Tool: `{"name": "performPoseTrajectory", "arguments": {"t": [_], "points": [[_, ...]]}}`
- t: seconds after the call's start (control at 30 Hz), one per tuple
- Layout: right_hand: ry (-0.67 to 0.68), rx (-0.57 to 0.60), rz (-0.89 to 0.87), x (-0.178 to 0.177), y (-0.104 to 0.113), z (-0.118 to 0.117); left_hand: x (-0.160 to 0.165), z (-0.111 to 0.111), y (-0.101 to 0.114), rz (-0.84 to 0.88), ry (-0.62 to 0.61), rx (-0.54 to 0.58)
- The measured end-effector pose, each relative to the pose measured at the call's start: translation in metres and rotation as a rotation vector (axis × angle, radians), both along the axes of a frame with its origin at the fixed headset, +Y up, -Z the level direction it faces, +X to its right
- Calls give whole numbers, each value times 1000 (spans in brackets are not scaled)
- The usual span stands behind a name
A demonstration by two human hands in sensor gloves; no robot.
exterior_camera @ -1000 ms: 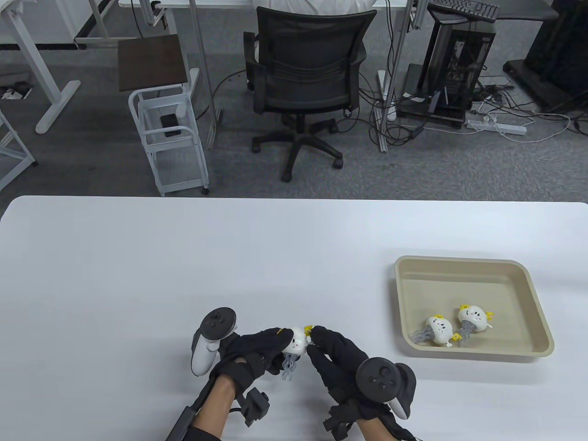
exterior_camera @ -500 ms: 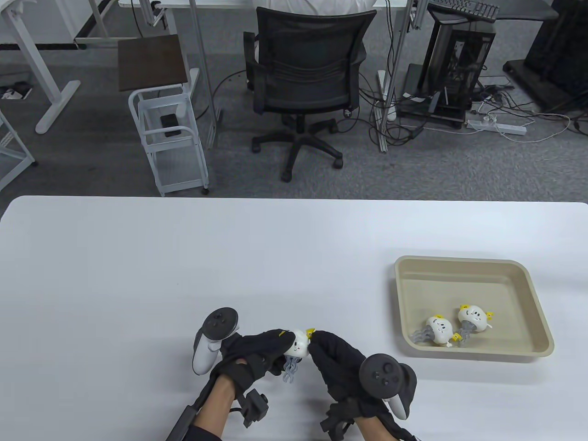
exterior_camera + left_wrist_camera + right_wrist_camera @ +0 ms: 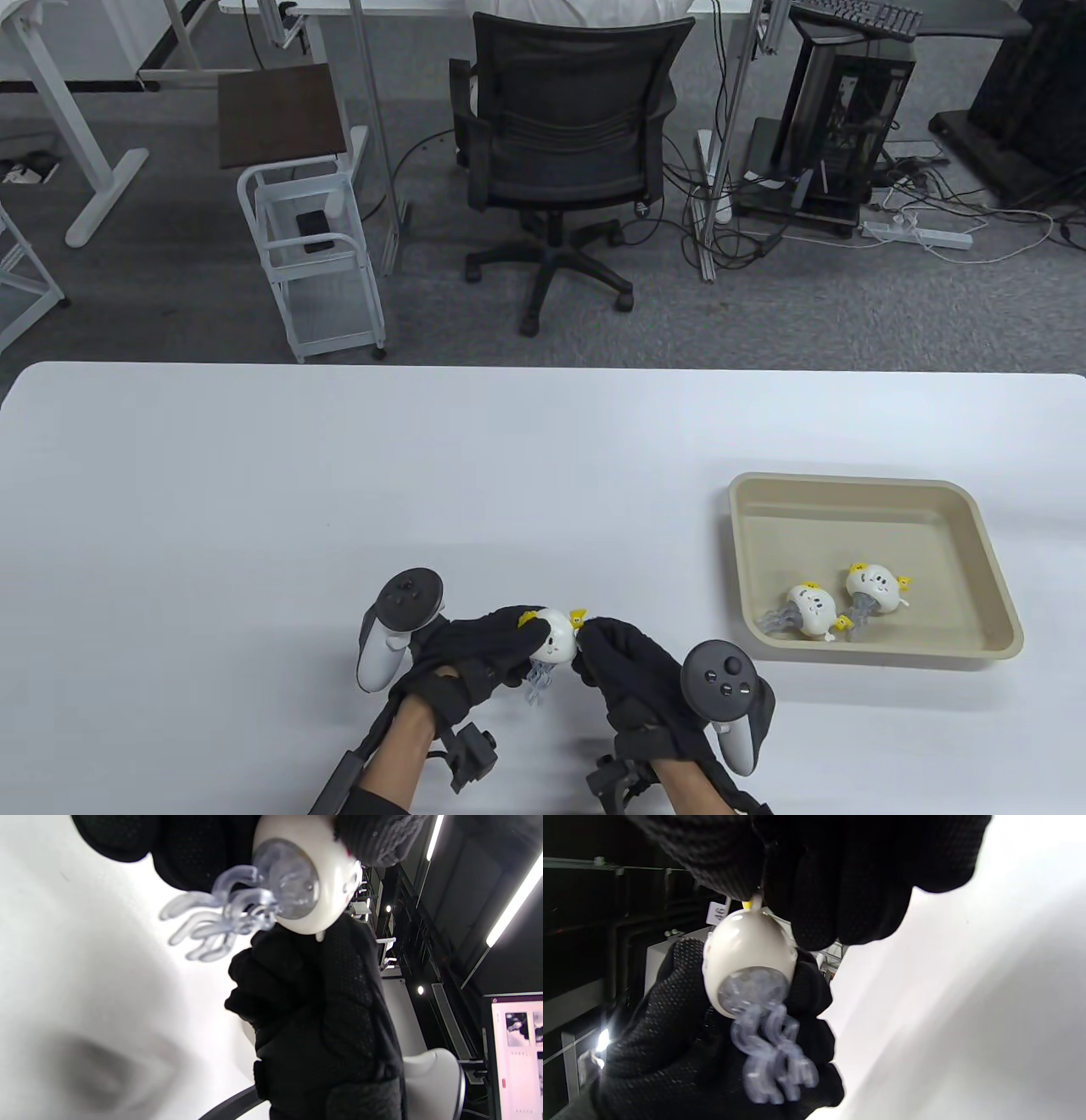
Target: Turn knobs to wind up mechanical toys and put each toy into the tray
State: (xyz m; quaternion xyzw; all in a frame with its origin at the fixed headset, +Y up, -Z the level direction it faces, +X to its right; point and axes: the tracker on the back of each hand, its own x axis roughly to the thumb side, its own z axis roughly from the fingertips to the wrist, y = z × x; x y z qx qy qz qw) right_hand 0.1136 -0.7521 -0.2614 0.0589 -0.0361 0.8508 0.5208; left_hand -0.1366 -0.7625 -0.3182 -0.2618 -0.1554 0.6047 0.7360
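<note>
A white jellyfish toy (image 3: pixel 553 637) with clear tentacles (image 3: pixel 538 679) and a yellow knob (image 3: pixel 579 615) is held above the table near its front edge. My left hand (image 3: pixel 484 649) grips the toy's body from the left. My right hand (image 3: pixel 604 647) pinches the yellow knob on the toy's right side. In the left wrist view the toy (image 3: pixel 305 891) shows its clear underside, and in the right wrist view the toy (image 3: pixel 746 955) has my right fingers (image 3: pixel 814 887) over its knob. Two more jellyfish toys (image 3: pixel 810 609) (image 3: pixel 874 587) lie in the beige tray (image 3: pixel 984 543) at the right.
The white table (image 3: pixel 339 475) stretches to the left and back. Beyond its far edge stand an office chair (image 3: pixel 568 144), a small white cart (image 3: pixel 314 246) and a computer tower (image 3: pixel 848 119).
My right wrist has rolled, its tracker swinging right and up, while the fingers stay on the knob. The toy has tipped slightly in my left hand.
</note>
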Motion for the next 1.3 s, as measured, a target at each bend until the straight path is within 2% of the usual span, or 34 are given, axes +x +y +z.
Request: {"name": "performPoseTrajectory", "arguments": {"t": [0.23, 0.4, 0.53, 0.63, 0.8, 1.07, 1.2, 1.3], "points": [[79, 271, 304, -3, 22, 5, -7, -2, -3, -5, 52, -41], [109, 337, 425, -12, 24, 7, -8, -3, -4, 10, 47, -72], [65, 363, 428, -12, 25, 9, -6, -2, -3, 16, 33, -71], [39, 295, 324, -8, 22, 6, -4, -1, 0, 11, 21, -49], [23, 67, 9, 3, 8, -3, 0, -1, 8, 1, 8, 19], [49, 28, -38, 3, 4, -2, -2, 0, 16, -32, 59, 66], [164, -71, -72, -7, 0, -2, -2, 1, 14, -71, 44, 75], [161, -64, -61, -16, 0, 0, 3, 5, 15, -85, 29, 85]]}}
